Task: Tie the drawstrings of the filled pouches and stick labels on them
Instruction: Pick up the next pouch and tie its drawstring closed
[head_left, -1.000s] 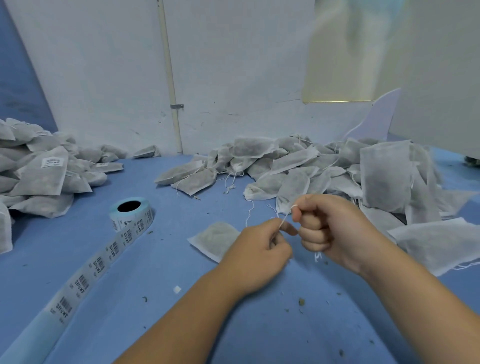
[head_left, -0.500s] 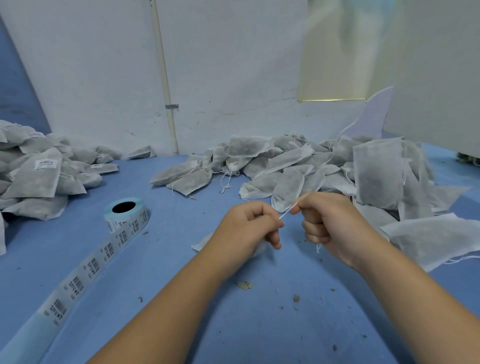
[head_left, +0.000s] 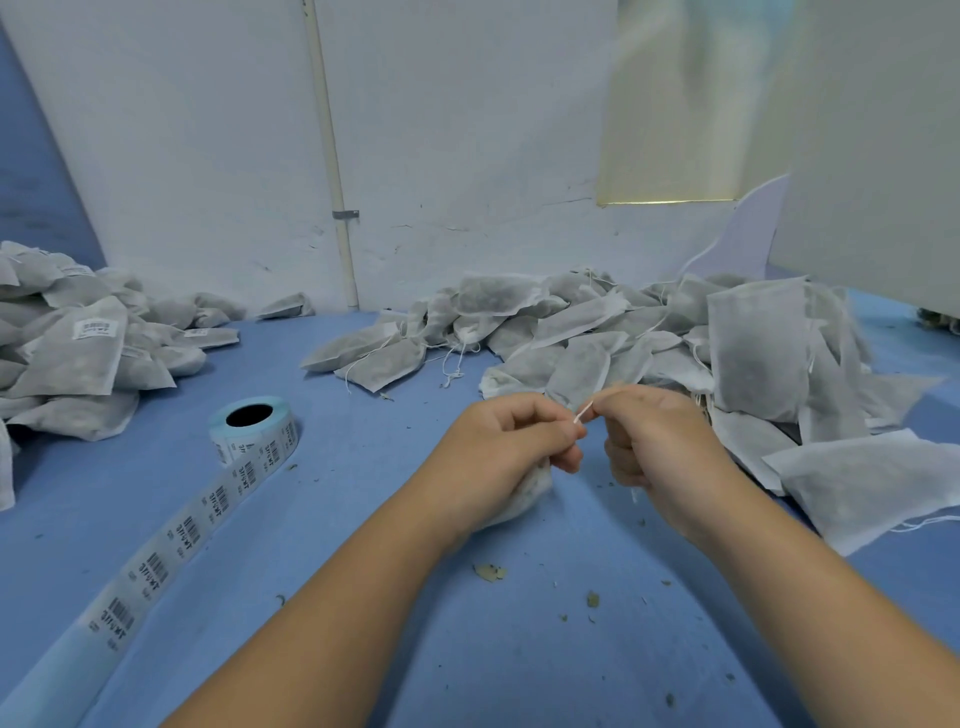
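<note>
Nearest me, right of the label roll and closer than it, crumbs of dried leaf dot the blue counter. Just past them are the two hands. A second ago the pouch lay flat on the counter beside the left hand. Now it is bunched up under that hand's lower fingers, while its thumb and forefinger pinch the drawstring. The right hand is a closed fist nipping the other end, and the two hands have drawn almost together, with only a short white run of string between them. To my eye the neck has been pulled shut and the knot is being worked, so the label comes after. From the roll a strip of labels trails towards me. Each one carries a barcode and a line of characters printed sideways, too small for me to read. Left of the roll and further off sits a pile of tied pouches, one showing a white sticker whose print I cannot make out. Right of the roll and beyond it sprawls the heap of untied pouches, strings loose, none with a label that I can see. Behind everything a thin pipe runs up the white wall.
</note>
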